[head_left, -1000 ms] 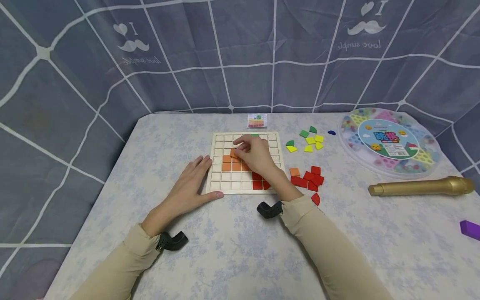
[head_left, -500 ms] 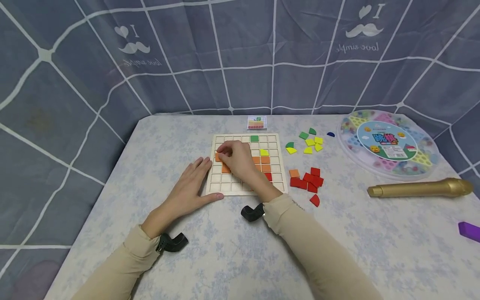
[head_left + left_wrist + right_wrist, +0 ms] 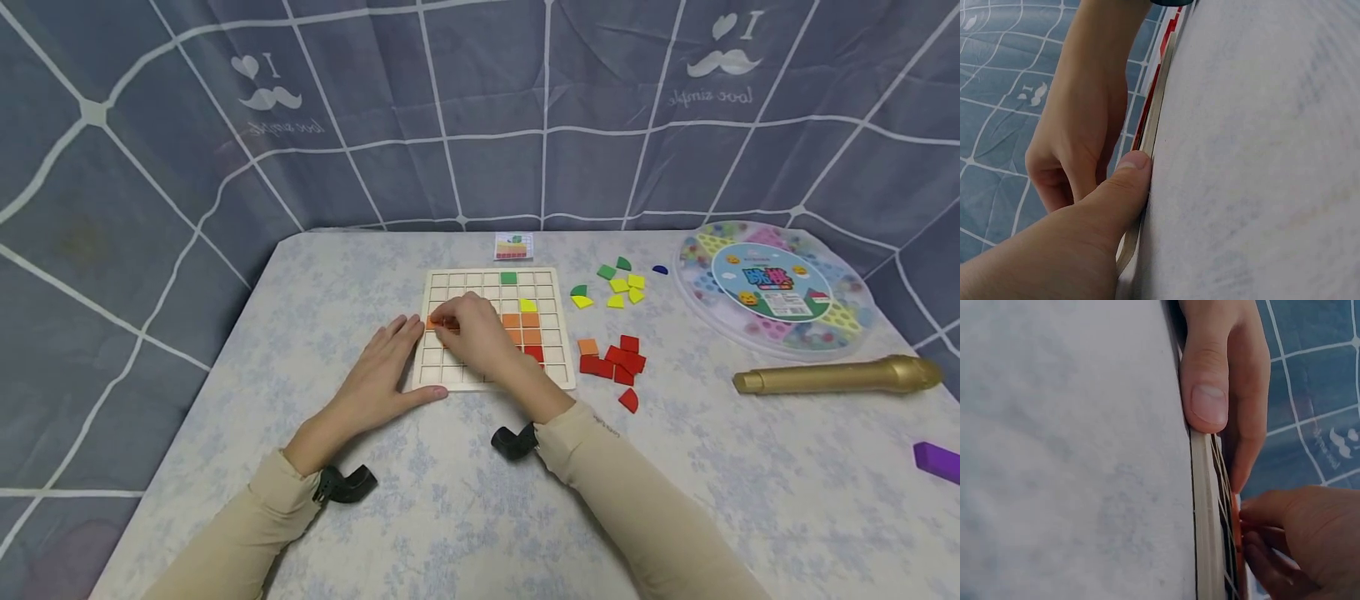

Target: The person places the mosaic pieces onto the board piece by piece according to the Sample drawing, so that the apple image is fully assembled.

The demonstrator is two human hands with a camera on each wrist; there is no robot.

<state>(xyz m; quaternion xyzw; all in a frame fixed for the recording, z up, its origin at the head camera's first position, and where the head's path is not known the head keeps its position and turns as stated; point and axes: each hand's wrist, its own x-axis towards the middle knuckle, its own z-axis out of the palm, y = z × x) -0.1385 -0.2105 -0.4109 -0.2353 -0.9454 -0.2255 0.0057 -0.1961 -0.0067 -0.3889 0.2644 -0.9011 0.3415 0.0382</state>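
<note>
Right hand (image 3: pixel 476 333) reaches in from lower right across the board (image 3: pixel 551 377), forearm angled up-left, knuckles up. Its fingers (image 3: pixel 450 312) are curled and bunched, pinching an orange tile (image 3: pixel 437 323) at the board's left edge, third row from the top or so; the right wrist view shows fingertips (image 3: pixel 1260 515) closed on the tile's (image 3: pixel 1235 519) thin edge right over the grid.

Left hand (image 3: pixel 378 367) lies flat on the tabletop (image 3: pixel 465 500) just left of the board, palm down, fingers straight and slightly spread, tips against the board's left side. Thumb (image 3: pixel 423 394) stretches along the near-left corner, pressed to the rim; the left wrist view shows the thumb (image 3: pixel 1124 187) touching the board's (image 3: pixel 1157 106) edge.

Tile: small, flat, orange, square as far as can be told, mostly hidden by the fingers. Board: pale wood, square grid of cells, lying flat mid-tabletop. In it: green tile (image 3: pixel 508 277) top row, yellow tile (image 3: pixel 528 305) below it to the right, orange block of tiles (image 3: pixel 522 327), red tile (image 3: pixel 534 352) under that.

Right of the board: loose red tiles (image 3: pixel 617 360) with one orange (image 3: pixel 588 346), and further back yellow and green pieces (image 3: pixel 618 283). Far right: round game case (image 3: pixel 776 283), gold microphone (image 3: pixel 836 376). Small card (image 3: pixel 513 246) behind the board.
</note>
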